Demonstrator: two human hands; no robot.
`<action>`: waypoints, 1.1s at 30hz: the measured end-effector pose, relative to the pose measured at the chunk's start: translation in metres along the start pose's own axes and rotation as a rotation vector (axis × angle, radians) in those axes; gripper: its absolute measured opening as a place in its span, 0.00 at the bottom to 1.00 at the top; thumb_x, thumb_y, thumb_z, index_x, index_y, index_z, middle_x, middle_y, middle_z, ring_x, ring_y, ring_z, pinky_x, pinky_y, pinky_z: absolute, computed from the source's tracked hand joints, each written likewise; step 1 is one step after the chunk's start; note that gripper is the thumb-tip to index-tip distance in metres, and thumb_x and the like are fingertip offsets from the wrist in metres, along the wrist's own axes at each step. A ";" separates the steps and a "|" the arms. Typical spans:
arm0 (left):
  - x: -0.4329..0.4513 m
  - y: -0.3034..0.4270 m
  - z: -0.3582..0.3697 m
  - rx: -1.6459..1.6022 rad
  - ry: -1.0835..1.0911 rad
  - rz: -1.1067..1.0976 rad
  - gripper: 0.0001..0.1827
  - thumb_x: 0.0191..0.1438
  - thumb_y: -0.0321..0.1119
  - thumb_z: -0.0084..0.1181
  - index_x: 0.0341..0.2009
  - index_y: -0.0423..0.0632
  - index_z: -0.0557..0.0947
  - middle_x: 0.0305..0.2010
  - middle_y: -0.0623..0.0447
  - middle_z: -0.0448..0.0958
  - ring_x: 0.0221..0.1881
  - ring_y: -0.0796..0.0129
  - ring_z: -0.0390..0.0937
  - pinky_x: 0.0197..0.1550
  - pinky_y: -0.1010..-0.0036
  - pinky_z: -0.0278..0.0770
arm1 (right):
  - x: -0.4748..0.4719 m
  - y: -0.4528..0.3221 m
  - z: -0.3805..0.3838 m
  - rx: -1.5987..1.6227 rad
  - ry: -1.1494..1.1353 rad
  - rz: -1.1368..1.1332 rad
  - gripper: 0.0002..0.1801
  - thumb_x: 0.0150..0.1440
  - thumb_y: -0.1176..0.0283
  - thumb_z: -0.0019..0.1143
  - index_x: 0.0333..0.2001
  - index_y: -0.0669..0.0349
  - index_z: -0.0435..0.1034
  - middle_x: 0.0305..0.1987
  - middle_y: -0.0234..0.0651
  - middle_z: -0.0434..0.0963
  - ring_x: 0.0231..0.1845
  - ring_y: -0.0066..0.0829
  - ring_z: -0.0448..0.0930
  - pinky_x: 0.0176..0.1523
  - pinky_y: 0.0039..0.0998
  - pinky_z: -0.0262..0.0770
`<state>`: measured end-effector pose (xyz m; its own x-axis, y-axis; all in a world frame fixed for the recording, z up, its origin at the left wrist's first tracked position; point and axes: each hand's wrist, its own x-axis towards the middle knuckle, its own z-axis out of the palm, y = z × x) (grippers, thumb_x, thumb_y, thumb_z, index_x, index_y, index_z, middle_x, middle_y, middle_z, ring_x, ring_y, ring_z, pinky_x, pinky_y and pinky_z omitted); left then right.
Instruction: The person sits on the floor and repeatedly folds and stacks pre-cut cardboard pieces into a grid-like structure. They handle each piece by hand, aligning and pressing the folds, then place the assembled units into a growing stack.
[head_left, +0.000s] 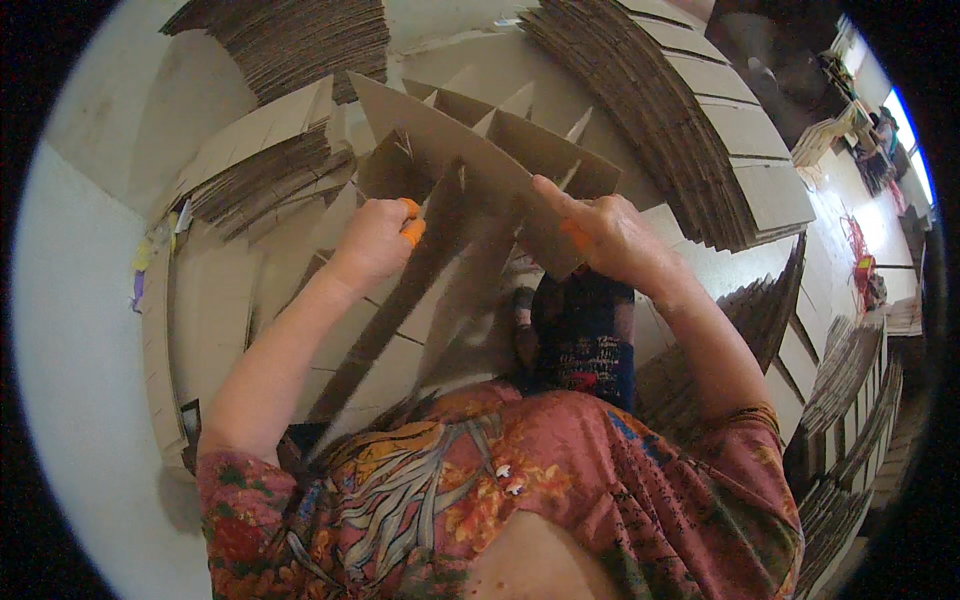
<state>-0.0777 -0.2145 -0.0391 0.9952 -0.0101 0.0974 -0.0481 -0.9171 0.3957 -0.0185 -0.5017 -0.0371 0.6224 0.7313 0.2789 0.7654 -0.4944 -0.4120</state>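
Before me stands a partly interlocked cardboard divider grid (480, 142) made of slotted brown strips. My right hand (607, 232) grips the near long strip (480, 172) by its right end, index finger stretched along the upper edge, an orange finger cover showing below. At the grid's left side is my left hand (382, 236), its fingers curled, orange covers on two fingertips, against a cardboard strip that slants down towards my body. What its fingers pinch is partly hidden. Several pale crosswise strips poke up between the long ones.
Stacks of slotted cardboard stand at the left (255, 165), at the top left (322, 45) and at the upper right (675, 120). More stacks (847, 405) lie at the lower right. A white wall (82, 300) runs along the left. Far off at the right is another person (885, 135).
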 end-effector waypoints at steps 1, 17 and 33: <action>-0.001 0.004 -0.003 -0.027 -0.053 -0.013 0.11 0.50 0.35 0.54 0.33 0.40 0.79 0.27 0.39 0.75 0.31 0.47 0.75 0.34 0.61 0.71 | 0.001 0.002 0.001 -0.016 0.017 -0.005 0.34 0.47 0.81 0.50 0.60 0.53 0.57 0.30 0.52 0.74 0.29 0.53 0.74 0.34 0.41 0.70; 0.044 -0.071 -0.026 0.254 0.215 -0.195 0.10 0.45 0.35 0.56 0.29 0.40 0.80 0.28 0.40 0.76 0.30 0.49 0.76 0.34 0.60 0.71 | -0.011 -0.004 -0.016 -0.064 0.079 0.027 0.29 0.50 0.77 0.51 0.58 0.49 0.61 0.21 0.53 0.69 0.23 0.51 0.71 0.29 0.43 0.64; 0.025 -0.068 -0.053 -0.012 0.329 -0.071 0.13 0.50 0.38 0.56 0.31 0.40 0.81 0.20 0.47 0.74 0.22 0.67 0.70 0.27 0.71 0.67 | 0.040 0.004 0.012 -0.176 0.089 -0.056 0.28 0.49 0.75 0.43 0.57 0.50 0.60 0.22 0.49 0.74 0.25 0.48 0.77 0.28 0.45 0.72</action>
<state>-0.0546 -0.1316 -0.0150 0.9152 0.1848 0.3581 0.0175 -0.9061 0.4226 0.0075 -0.4689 -0.0384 0.5841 0.7196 0.3756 0.8112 -0.5340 -0.2383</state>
